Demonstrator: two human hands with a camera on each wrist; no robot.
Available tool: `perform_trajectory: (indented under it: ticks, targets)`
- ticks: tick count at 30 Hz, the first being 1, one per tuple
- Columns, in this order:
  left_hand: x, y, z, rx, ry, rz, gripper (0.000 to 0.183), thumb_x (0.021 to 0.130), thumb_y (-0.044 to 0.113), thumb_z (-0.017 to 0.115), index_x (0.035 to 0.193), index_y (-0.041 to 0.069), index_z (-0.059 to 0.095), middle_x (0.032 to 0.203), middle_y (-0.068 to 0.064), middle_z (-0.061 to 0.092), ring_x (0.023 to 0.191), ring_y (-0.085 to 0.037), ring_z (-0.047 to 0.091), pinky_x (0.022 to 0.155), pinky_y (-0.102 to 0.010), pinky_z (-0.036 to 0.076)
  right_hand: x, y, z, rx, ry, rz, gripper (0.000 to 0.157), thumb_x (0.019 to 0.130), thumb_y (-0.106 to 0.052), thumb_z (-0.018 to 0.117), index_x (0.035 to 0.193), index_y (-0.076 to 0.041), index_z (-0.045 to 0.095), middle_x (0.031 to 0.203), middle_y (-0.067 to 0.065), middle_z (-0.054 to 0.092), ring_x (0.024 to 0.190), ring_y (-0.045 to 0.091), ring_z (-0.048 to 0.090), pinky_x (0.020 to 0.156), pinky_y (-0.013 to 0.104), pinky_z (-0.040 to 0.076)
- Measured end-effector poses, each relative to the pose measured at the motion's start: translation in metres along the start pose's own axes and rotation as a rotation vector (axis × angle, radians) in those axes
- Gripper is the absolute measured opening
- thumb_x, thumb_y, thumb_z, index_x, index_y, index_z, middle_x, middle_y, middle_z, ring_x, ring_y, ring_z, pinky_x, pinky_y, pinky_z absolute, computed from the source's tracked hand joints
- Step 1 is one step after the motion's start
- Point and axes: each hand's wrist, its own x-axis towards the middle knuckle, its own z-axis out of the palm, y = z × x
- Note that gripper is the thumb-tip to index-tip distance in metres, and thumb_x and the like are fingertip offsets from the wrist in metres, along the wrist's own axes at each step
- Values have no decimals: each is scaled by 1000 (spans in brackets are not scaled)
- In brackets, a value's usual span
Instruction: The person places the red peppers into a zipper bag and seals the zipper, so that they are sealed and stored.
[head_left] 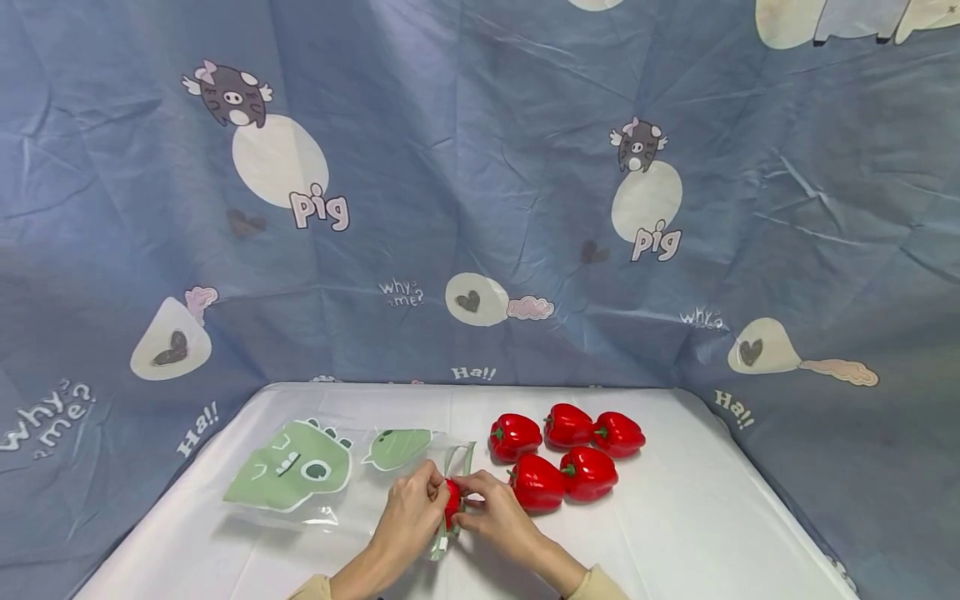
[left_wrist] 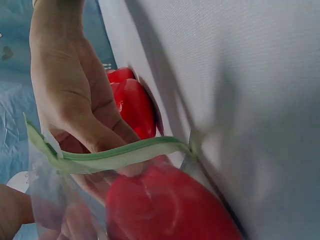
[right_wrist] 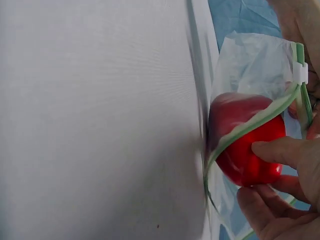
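Observation:
A red bell pepper [right_wrist: 250, 150] sits partly inside the mouth of a clear zip bag [head_left: 352, 500] with green cartoon prints. My right hand [head_left: 495, 515] holds the pepper's outer end between thumb and fingers, the thumb lying on its red skin in the right wrist view. From the other side my left hand [head_left: 411, 507] grips the bag near its opening, its fingertips partly hidden behind the plastic. The green zip strip [left_wrist: 125, 152] curves across the pepper, and a white slider [right_wrist: 300, 73] is at one end of it.
Several red bell peppers [head_left: 538, 482] lie grouped right of my hands on the white tabletop [head_left: 720, 500]. The rest of the bag stretches flat to the left. Behind the table hangs a blue printed cloth [head_left: 465, 208].

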Motion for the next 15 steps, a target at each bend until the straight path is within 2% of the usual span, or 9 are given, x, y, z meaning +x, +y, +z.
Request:
perform_trajectory:
  ticks: [5,10,15]
  targets:
    - [-1,0,2,-10,-7,3,21,81,3,63,69,17,51,55,15,48,49,4,42,49,-17,37,4,2,5,34,-3,-3,48,82,-12,74,126,0,59,113,4,62,107,14,63,88,23,51]
    - [-1,0,2,-52,-38,0,20,81,1,61,70,13,52,53,12,48,43,4,41,41,-18,37,6,4,9,15,-14,21,44,83,-14,73,125,-4,61,115,2,64,107,13,64,87,22,52]
    - [-1,-1,2,-26,-17,13,20,81,1,62,70,14,52,55,12,48,47,4,41,44,-17,37,6,4,9,26,-13,30,43,83,-14,74,123,-5,62,114,3,64,107,14,64,87,23,52]
